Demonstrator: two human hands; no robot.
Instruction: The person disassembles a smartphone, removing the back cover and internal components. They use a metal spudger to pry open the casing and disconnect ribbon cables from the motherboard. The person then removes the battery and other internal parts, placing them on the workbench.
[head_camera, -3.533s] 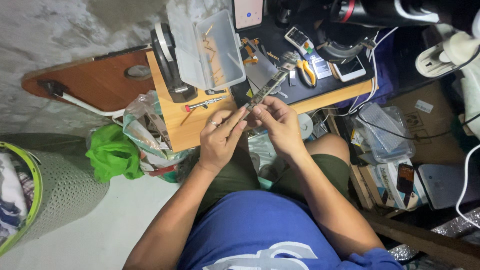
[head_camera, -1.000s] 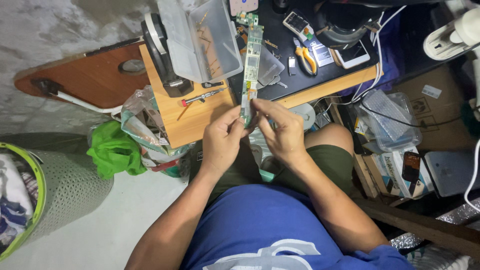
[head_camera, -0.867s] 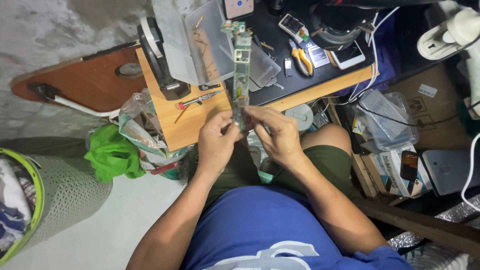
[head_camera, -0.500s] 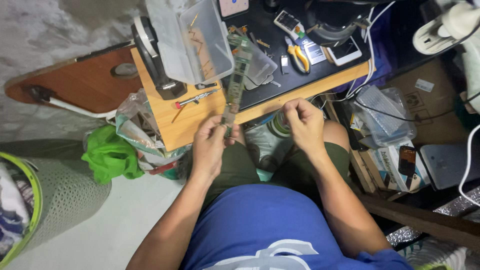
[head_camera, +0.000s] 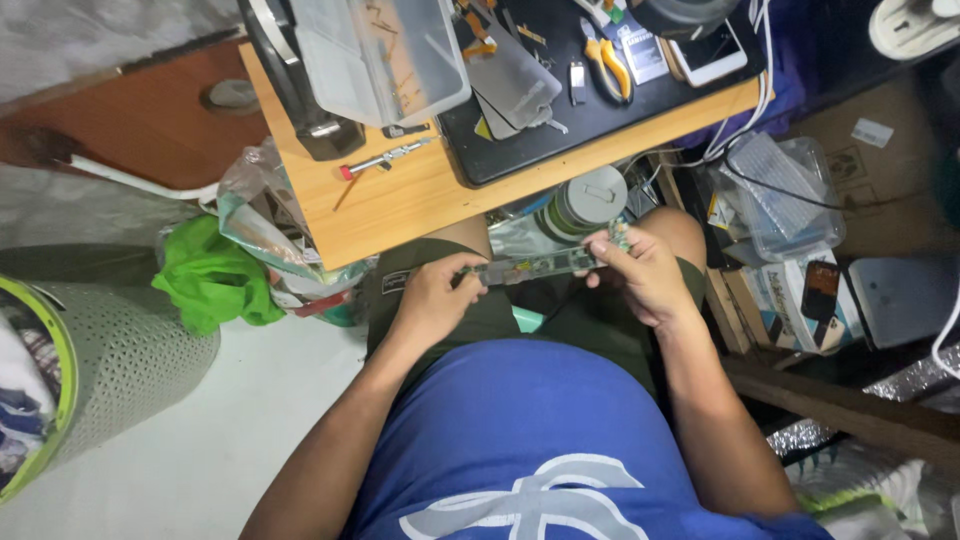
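- The long, thin green circuit board (head_camera: 535, 266) lies flat across the person's lap, just below the front edge of the wooden tabletop (head_camera: 400, 200).
- The left hand (head_camera: 432, 300) holds the left end of the board. Its fingers (head_camera: 465, 270) are curled close around that end.
- The right hand (head_camera: 640, 270) holds the right end. Its fingers (head_camera: 603, 243) pinch the board from the top, and the thumb sits under it.
- The middle of the board is bare, with no fingers on it. It hangs in the air between the two hands.
- A round grey tin with a white lid (head_camera: 587, 200) sits just behind the board, near the right hand.
- On the tabletop lie a small screwdriver with a red tip (head_camera: 385, 158), a clear plastic box (head_camera: 385, 55) and a black mat (head_camera: 600, 95) with yellow-handled pliers (head_camera: 610, 68) on it.
- To the left there is a green cloth (head_camera: 210, 280) and a pale mesh basket (head_camera: 110, 350), well apart from the hands.
- To the right, boxes and a clear plastic tub (head_camera: 780, 195) crowd close to the right knee.
- There is open room over the lap, between the tabletop edge and the blue shirt (head_camera: 530, 440).
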